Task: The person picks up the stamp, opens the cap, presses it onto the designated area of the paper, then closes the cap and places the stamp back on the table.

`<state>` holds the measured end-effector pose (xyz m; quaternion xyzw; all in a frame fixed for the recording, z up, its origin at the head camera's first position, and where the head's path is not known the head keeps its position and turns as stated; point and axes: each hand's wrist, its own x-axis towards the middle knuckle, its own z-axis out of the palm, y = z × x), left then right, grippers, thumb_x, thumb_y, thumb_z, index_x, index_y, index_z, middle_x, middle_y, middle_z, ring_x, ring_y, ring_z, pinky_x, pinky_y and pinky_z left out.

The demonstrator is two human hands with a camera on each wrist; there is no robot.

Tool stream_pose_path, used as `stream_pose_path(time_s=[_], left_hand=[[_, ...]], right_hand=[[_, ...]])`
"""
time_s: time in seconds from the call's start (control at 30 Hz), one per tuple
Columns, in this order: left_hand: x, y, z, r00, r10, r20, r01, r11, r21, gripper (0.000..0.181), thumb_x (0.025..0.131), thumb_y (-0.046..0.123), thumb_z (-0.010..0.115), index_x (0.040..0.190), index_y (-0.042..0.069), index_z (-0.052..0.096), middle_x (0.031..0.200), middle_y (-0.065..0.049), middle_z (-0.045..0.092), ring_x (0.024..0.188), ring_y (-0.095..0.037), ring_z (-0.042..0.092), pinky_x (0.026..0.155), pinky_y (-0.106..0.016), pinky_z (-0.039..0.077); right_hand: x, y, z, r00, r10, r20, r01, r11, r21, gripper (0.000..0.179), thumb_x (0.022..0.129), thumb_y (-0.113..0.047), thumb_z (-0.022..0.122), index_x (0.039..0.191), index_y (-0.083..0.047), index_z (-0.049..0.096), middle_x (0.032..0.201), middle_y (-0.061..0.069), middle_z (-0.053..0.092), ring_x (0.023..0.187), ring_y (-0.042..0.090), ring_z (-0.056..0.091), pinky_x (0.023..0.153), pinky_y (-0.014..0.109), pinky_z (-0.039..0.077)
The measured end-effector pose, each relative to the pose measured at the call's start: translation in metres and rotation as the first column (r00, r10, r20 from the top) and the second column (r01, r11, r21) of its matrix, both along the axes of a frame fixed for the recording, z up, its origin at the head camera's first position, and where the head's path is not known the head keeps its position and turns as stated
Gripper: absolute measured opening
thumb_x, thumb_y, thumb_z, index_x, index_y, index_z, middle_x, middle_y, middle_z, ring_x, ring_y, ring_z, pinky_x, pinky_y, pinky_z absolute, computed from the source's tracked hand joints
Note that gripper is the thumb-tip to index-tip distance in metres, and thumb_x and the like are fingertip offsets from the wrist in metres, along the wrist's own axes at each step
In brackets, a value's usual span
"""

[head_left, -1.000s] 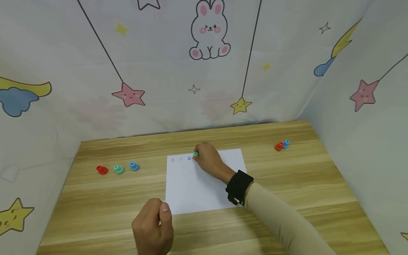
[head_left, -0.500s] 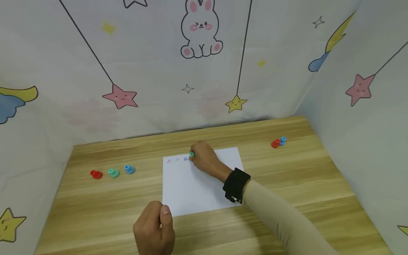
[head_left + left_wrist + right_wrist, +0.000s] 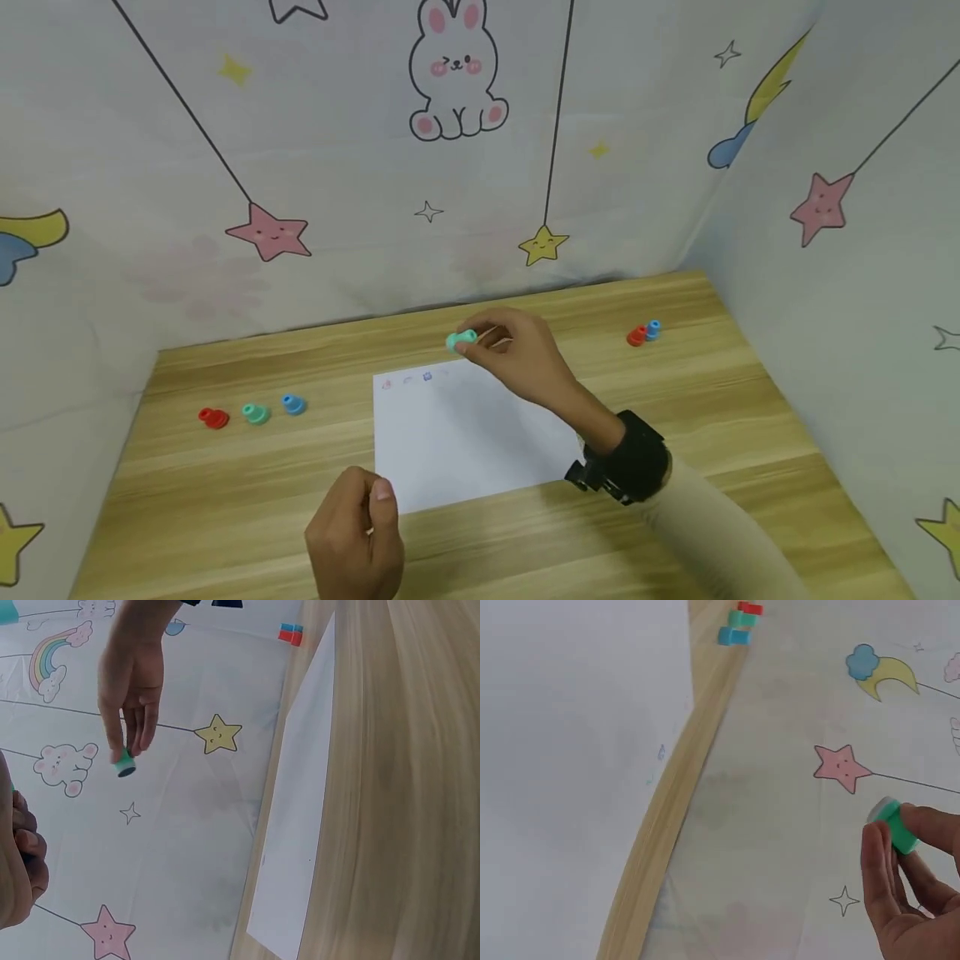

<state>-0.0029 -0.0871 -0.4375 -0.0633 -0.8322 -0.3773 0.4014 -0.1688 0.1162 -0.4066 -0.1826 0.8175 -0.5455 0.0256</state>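
Observation:
My right hand (image 3: 525, 354) pinches a green toy stamp (image 3: 461, 340) between thumb and fingers, raised over the far edge of a white sheet of paper (image 3: 472, 450). In the left wrist view the stamp's dark end faces down. A row of small stamped prints (image 3: 427, 377) runs along the paper's top left edge, the last one faint. My left hand (image 3: 356, 533) is curled at the paper's near left corner, thumb on top. In the left wrist view, a sliver of a small green thing (image 3: 14, 796) shows at its fingers; most of it is hidden.
Left of the paper stand a red stamp (image 3: 213, 417), a green stamp (image 3: 256, 414) and a blue stamp (image 3: 294, 405). At the back right, another red stamp (image 3: 637, 336) and blue stamp (image 3: 653, 330) stand close together. Printed fabric walls (image 3: 337, 167) border the wooden table (image 3: 187, 508).
My right hand has lifted the green stamp off the paper and turned it on its side, uncovering a faint print. My left hand keeps its curled pose. The head view has shifted slightly.

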Motion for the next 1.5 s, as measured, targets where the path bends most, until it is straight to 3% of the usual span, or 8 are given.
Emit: stream_pose_path(time_s=[0.13, 0.27, 0.43, 0.6, 0.8, 1.0, 1.37, 1.5], left_hand=[[0.0, 0.002, 0.002, 0.995, -0.089, 0.052, 0.084, 0.993, 0.084, 0.017, 0.097, -0.002, 0.056, 0.08, 0.002, 0.058, 0.066, 0.004, 0.046, 0.06, 0.004, 0.037, 0.048, -0.013, 0.034], [0.0, 0.005, 0.009, 0.975, -0.198, 0.099, 0.174, 0.962, 0.209, 0.009, 0.094, -0.01, 0.058, 0.092, -0.001, 0.06, 0.075, 0.003, 0.054, 0.06, 0.0, 0.044, 0.049, -0.017, 0.037], [0.002, 0.011, 0.02, 0.938, -0.314, 0.145, 0.25, 0.905, 0.344, 0.023, 0.092, -0.015, 0.063, 0.111, -0.002, 0.063, 0.085, 0.002, 0.057, 0.064, -0.006, 0.049, 0.053, -0.025, 0.038], [-0.001, 0.018, 0.023, 0.92, -0.376, 0.109, 0.316, 0.878, 0.36, 0.041, 0.085, -0.018, 0.074, 0.122, -0.003, 0.063, 0.088, -0.003, 0.059, 0.071, -0.009, 0.053, 0.055, -0.025, 0.04], [-0.006, 0.023, 0.023, 0.911, -0.395, 0.118, 0.343, 0.885, 0.314, 0.048, 0.082, -0.013, 0.081, 0.125, 0.002, 0.067, 0.094, -0.002, 0.063, 0.075, -0.009, 0.057, 0.056, -0.024, 0.041], [-0.006, 0.027, 0.022, 0.907, -0.404, 0.117, 0.36, 0.89, 0.281, 0.05, 0.081, -0.011, 0.084, 0.126, 0.003, 0.068, 0.099, -0.002, 0.065, 0.076, -0.009, 0.056, 0.057, -0.025, 0.039], [-0.004, 0.028, 0.023, 0.894, -0.432, 0.116, 0.392, 0.882, 0.26, 0.049, 0.083, -0.009, 0.083, 0.127, 0.004, 0.069, 0.102, -0.002, 0.07, 0.076, -0.008, 0.058, 0.059, -0.023, 0.041], [-0.002, 0.025, 0.022, 0.889, -0.447, 0.103, 0.411, 0.876, 0.253, 0.045, 0.085, -0.012, 0.079, 0.127, 0.003, 0.071, 0.102, -0.004, 0.073, 0.079, -0.008, 0.061, 0.061, -0.022, 0.044]], right_hand=[[0.023, 0.012, 0.002, 0.998, 0.036, 0.052, -0.026, 0.982, -0.185, 0.027, 0.096, -0.017, 0.081, 0.122, -0.01, 0.077, 0.114, 0.003, 0.076, 0.097, 0.018, 0.074, 0.083, 0.032, 0.065], [0.047, 0.017, 0.002, 0.983, 0.132, 0.129, -0.081, 0.936, -0.343, 0.027, 0.098, -0.011, 0.077, 0.125, -0.006, 0.074, 0.116, 0.011, 0.073, 0.099, 0.022, 0.073, 0.088, 0.035, 0.064], [0.072, 0.019, 0.0, 0.95, 0.262, 0.168, -0.155, 0.866, -0.475, 0.026, 0.1, -0.005, 0.073, 0.126, -0.002, 0.071, 0.115, 0.019, 0.069, 0.1, 0.022, 0.075, 0.094, 0.04, 0.063], [0.09, 0.019, -0.001, 0.937, 0.301, 0.179, -0.17, 0.838, -0.518, 0.026, 0.101, -0.004, 0.071, 0.127, 0.0, 0.069, 0.117, 0.018, 0.069, 0.103, 0.021, 0.076, 0.094, 0.041, 0.063], [0.103, 0.022, -0.003, 0.935, 0.316, 0.162, -0.186, 0.823, -0.537, 0.026, 0.101, 0.0, 0.069, 0.127, 0.001, 0.068, 0.124, 0.018, 0.067, 0.107, 0.019, 0.075, 0.094, 0.039, 0.063], [0.109, 0.024, -0.003, 0.934, 0.318, 0.163, -0.189, 0.827, -0.529, 0.026, 0.101, -0.001, 0.069, 0.127, 0.0, 0.069, 0.127, 0.022, 0.067, 0.11, 0.016, 0.072, 0.094, 0.035, 0.063], [0.114, 0.023, -0.002, 0.935, 0.321, 0.148, -0.201, 0.827, -0.525, 0.025, 0.1, 0.002, 0.069, 0.125, 0.001, 0.069, 0.125, 0.022, 0.069, 0.11, 0.018, 0.071, 0.094, 0.035, 0.063], [0.116, 0.022, -0.002, 0.946, 0.307, 0.103, -0.217, 0.836, -0.503, 0.023, 0.1, 0.002, 0.069, 0.123, 0.0, 0.07, 0.122, 0.02, 0.07, 0.107, 0.016, 0.071, 0.094, 0.037, 0.063]])
